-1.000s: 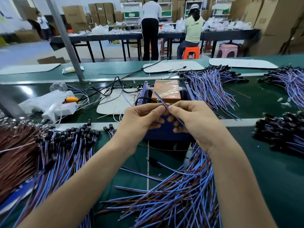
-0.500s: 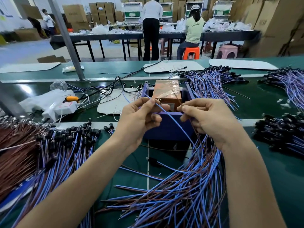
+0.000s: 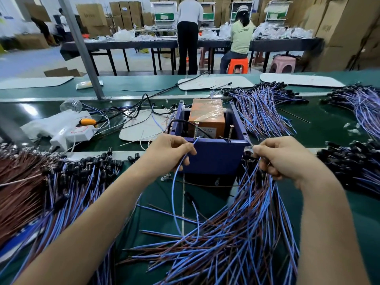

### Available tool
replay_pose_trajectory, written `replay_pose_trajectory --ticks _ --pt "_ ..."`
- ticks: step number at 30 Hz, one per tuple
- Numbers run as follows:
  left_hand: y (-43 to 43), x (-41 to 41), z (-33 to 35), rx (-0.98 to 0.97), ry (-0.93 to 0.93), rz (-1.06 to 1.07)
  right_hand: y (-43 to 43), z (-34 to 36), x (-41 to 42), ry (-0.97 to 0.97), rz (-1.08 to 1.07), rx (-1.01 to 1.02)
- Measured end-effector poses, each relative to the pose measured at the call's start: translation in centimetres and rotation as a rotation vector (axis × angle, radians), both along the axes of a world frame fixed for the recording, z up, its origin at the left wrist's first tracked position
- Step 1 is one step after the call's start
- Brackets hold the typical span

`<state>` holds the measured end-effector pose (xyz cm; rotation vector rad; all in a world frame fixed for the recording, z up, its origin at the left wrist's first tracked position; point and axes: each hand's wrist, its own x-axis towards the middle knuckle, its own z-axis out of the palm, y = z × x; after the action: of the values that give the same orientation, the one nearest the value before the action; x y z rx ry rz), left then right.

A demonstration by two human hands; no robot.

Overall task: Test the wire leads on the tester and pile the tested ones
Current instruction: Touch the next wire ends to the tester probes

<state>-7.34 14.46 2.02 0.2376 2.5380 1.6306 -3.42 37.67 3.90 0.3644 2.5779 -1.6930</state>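
A thin, glossy blue insulated wire lead (image 3: 172, 194) is held up at the front rim of the tester (image 3: 216, 157), a box of smooth purple panels with an open top. The lead's bare tip is brought close to the left of two upright threaded metal posts (image 3: 196, 129); whether they touch cannot be told. From there the lead is bent in a long, slack arc down to the worktop. An orange block wrapped in crinkled clear film (image 3: 205, 118) is seated inside the box.

The lead is pinched between thumb and forefinger of the left hand (image 3: 170, 153), the other fingers being curled beneath; the grip is closed on that single lead. The right hand (image 3: 287, 161) is held just beside the tester's right front corner, its grip wrapped round the gathered upper ends of a bundle of blue and brown leads (image 3: 253, 202), which is fanned out towards the near edge.

To the left, a heap of blue leads with black cylindrical caps (image 3: 78, 182) is laid beside a mass of fine brown wires (image 3: 18, 182). All is carried on the smooth dark green worktop (image 3: 366, 219).
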Motion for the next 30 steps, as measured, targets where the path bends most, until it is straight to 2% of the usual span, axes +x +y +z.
replay_pose_trajectory --ticks 11,24,30 --pt "-1.1 -0.6 0.3 -0.06 0.089 0.007 -2.2 -0.3 -0.8 0.044 0.123 0.009" --pt "-1.7 -0.5 1.0 -0.043 0.139 0.016 -2.0 -0.4 -0.8 0.111 0.159 0.034" --pt "-1.7 -0.9 0.6 -0.093 0.191 0.068 -1.7 -0.3 -0.8 0.14 0.135 0.027"
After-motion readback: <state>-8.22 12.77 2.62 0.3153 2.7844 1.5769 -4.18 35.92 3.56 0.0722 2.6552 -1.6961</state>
